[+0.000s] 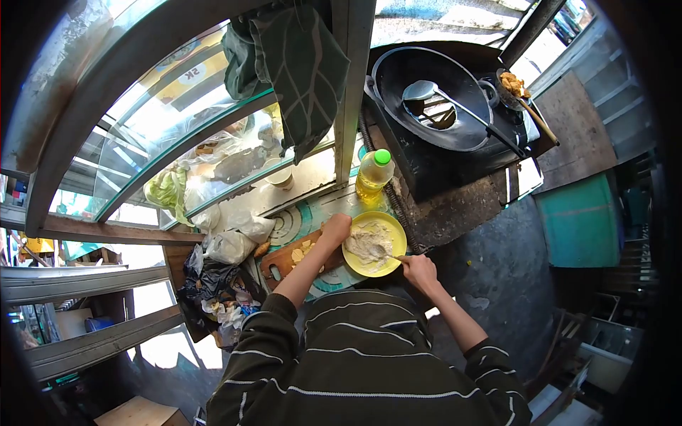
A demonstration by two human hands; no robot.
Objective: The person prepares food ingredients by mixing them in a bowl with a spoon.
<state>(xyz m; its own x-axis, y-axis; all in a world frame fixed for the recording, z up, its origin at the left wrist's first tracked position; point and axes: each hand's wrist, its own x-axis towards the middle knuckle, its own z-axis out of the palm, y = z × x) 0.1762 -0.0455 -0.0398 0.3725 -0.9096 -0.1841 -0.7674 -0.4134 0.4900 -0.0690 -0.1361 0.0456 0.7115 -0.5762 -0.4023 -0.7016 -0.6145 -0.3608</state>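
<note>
A yellow bowl (402, 238) of pale, wet batter (366, 241) stands on the counter in front of me. My left hand (337, 228) is closed at the bowl's left rim, its fingertips partly hidden. In my right hand (419, 272) is the handle of a spoon (381, 251), whose head dips into the batter. Left of the bowl, under my left forearm, lies a wooden cutting board (277, 264) with pale cut pieces (304, 250) on it. Just behind the bowl stands an oil bottle (373, 177) with a green cap.
A large black wok (387, 71) with a metal spatula (462, 106) sits on the stove at the back right. Beside it, a strainer (506, 96) holds fried pieces. A glass case (192, 153) and plastic bags (231, 248) are on the left.
</note>
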